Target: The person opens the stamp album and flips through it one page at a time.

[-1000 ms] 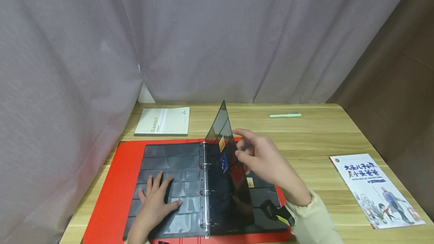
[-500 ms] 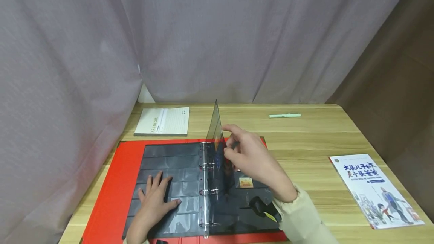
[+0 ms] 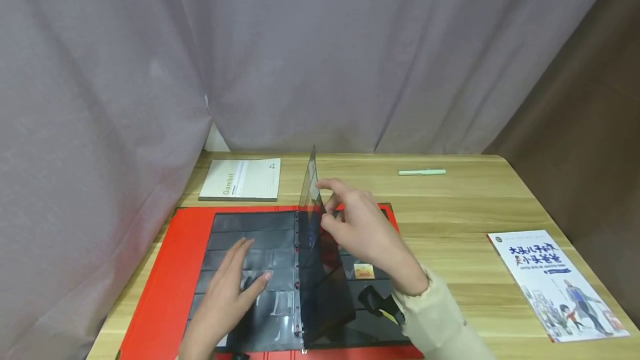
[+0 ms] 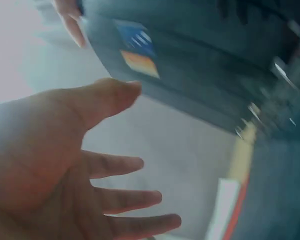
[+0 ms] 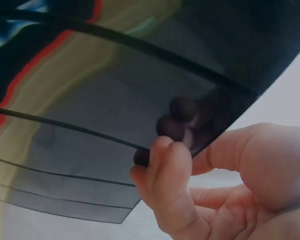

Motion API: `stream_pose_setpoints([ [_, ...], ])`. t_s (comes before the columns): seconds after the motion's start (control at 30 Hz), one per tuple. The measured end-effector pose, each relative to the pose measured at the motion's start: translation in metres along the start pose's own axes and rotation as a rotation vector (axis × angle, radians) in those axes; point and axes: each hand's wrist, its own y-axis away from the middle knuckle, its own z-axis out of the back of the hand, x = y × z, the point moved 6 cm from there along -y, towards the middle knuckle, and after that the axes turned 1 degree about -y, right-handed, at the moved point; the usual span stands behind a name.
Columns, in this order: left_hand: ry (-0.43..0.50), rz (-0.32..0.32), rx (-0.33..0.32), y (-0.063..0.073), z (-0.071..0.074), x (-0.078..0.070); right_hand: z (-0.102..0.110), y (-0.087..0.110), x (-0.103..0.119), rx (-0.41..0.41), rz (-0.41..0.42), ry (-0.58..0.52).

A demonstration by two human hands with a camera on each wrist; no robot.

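Standing pocket page [image 3: 325,288]: near upright on the binder spine, between both hands, leaning a little to the right toward its lower corner.
Right hand [image 3: 357,224]: thumb and fingertips pinch the outer edge of that page; nothing else in it.
Left hand [image 3: 227,288]: fingers straight and spread, holds nothing; it's over the left pocket page [image 3: 260,221], and we can't tell if it touches.
Page-turning step: we judge a leaf turn over the rings is in hand; a light edge pinch suits it, so the plastic won't crease.
Ring side: we'd swing the leaf in one slow arc, since tugging sideways could strain the punched holes; binder rings [image 4: 282,72] are blurred.
Left-hand care: we'd have it off the left page before the leaf lies flat, then smooth outward from the spine.
Red ring binder [image 3: 160,260]: lies spread on the desk [image 3: 450,210], carrying the dark pocket pages.
Standing page pockets: one blue card [image 4: 136,38] and one orange card [image 4: 141,63], side by side; stamps or cards, we can't tell.
Right pocket page [image 3: 377,321]: one yellow-orange card [image 3: 364,271] in a pocket, near the right hand.
Left page pockets: rows of glossy clear strips, partly covered by the left hand.
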Motion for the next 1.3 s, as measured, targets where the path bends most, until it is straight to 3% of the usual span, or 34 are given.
stream_pose_setpoints([
  [0.2, 0.194, -0.138, -0.07, 0.002, 0.013, -0.044, -0.005, -0.001, 0.003, 0.013, 0.01, -0.029],
  [0.33, 0.348, -0.189, -0.028, -0.001, 0.01, -0.073, -0.007, -0.001, 0.003, 0.024, 0.012, -0.077],
  [0.47, 0.421, -0.225, 0.015, -0.007, 0.002, -0.097, -0.011, -0.001, 0.003, 0.043, 0.026, -0.111],
  [0.6, 0.491, -0.243, -0.006, -0.009, 0.001, -0.109, -0.016, -0.001, 0.004, 0.077, 0.07, -0.131],
  [0.8, 0.537, -0.216, -0.098, -0.007, 0.012, -0.105, -0.018, 0.001, 0.001, 0.108, 0.125, -0.172],
  [1.03, 0.493, -0.242, -0.229, -0.002, 0.033, -0.086, -0.007, 0.005, -0.022, 0.053, 0.089, -0.203],
  [1.3, 0.456, -0.229, -0.323, 0.005, 0.049, -0.07, 0.003, 0.007, -0.048, 0.042, 0.047, -0.267],
])
